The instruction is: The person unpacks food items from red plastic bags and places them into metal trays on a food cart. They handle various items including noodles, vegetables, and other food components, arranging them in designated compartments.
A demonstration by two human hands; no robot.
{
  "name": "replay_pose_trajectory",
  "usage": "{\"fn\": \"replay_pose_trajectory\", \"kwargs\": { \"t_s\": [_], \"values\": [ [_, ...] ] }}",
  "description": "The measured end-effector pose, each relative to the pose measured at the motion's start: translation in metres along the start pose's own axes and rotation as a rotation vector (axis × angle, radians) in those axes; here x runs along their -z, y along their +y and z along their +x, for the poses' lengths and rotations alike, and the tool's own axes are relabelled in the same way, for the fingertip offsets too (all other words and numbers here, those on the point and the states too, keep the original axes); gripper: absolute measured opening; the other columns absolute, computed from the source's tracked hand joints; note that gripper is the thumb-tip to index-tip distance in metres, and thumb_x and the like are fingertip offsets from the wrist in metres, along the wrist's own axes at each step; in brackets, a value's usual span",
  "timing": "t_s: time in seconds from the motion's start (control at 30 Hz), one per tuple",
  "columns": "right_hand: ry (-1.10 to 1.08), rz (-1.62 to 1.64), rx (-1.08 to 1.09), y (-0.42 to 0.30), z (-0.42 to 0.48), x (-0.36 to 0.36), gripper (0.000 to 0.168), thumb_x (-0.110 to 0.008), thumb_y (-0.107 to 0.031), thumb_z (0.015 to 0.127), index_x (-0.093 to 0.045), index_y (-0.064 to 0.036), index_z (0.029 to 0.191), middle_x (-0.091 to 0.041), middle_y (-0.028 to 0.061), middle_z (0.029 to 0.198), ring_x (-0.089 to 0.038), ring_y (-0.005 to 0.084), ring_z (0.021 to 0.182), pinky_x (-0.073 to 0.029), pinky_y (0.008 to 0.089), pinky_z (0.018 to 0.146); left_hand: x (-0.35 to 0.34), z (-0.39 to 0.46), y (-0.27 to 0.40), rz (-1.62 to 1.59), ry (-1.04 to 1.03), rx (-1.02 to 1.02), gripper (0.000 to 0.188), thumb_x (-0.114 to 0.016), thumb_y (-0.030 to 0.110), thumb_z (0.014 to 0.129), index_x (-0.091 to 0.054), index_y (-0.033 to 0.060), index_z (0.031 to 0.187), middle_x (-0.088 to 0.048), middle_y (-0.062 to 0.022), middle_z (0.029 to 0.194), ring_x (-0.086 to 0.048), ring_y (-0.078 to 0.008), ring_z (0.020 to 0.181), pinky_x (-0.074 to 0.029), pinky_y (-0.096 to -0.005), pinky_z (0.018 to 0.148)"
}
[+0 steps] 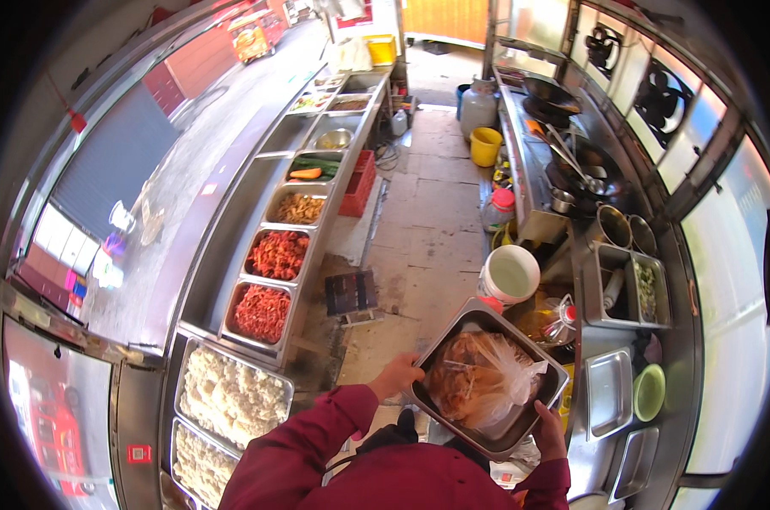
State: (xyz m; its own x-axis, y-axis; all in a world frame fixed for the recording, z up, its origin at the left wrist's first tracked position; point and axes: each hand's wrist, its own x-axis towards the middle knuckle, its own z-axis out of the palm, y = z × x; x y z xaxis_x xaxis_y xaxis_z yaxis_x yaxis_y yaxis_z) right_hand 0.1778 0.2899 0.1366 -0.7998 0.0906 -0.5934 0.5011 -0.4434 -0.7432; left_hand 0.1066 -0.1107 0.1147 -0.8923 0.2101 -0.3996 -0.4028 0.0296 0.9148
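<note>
Both my hands carry a deep stainless-steel food pan [491, 441] in front of my body, tilted in the view. My left hand [396, 377] grips its left rim, and my right hand [549, 429] has the rim at the lower right. Inside the pan lies a knotted clear plastic bag [480, 379] full of brownish-orange food, perhaps meat; the bag hides what exactly it is. The fingers under the rim are partly out of sight.
A counter at left holds pans of white cauliflower-like food [232, 389], red shredded food [261, 312] and red chunks [279, 255]. A white bucket [511, 274] stands beyond my pan. On the right counter are a wok [582, 172], empty steel trays [609, 394] and a green bowl [649, 393].
</note>
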Motion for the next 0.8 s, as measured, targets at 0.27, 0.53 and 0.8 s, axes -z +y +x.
{"fn": "replay_pose_trajectory", "kwargs": {
  "t_s": [0.27,0.53,0.8],
  "values": [
    [-0.121,-0.118,-0.049,-0.009,0.064,-0.061,0.025,-0.061,-0.012,0.089,-0.061,0.002,0.11,-0.068,0.0104,0.099,-0.068,0.0233,0.086,-0.055,0.0353,0.077,0.051,0.006,0.0,-0.145,0.132,0.019,0.018,-0.06,-0.003,0.07,-0.065,-0.0062,0.087,-0.061,-0.0032,0.073,-0.053,-0.0124,0.067,-0.043,-0.028,0.06],
    [-0.286,-0.109,-0.129,-0.041,0.114,-0.112,0.019,-0.059,-0.016,0.093,-0.061,-0.002,0.107,-0.067,0.0061,0.096,-0.066,0.0179,0.084,-0.054,0.0323,0.073,0.082,0.021,0.017,-0.117,0.308,-0.012,0.016,-0.06,0.001,0.07,-0.065,-0.0031,0.085,-0.057,0.0011,0.069,-0.05,-0.01,0.066,-0.04,-0.0257,0.059],
    [-0.442,-0.243,-0.139,-0.066,0.171,-0.163,0.03,-0.058,-0.015,0.092,-0.057,-0.004,0.121,-0.066,0.0042,0.104,-0.065,0.0171,0.092,-0.054,0.0346,0.078,0.116,0.042,0.03,-0.06,0.404,-0.031,0.014,-0.06,0.004,0.072,-0.065,-0.0022,0.083,-0.057,0.0012,0.069,-0.05,-0.0096,0.065,-0.04,-0.0262,0.059]
  ]
}}
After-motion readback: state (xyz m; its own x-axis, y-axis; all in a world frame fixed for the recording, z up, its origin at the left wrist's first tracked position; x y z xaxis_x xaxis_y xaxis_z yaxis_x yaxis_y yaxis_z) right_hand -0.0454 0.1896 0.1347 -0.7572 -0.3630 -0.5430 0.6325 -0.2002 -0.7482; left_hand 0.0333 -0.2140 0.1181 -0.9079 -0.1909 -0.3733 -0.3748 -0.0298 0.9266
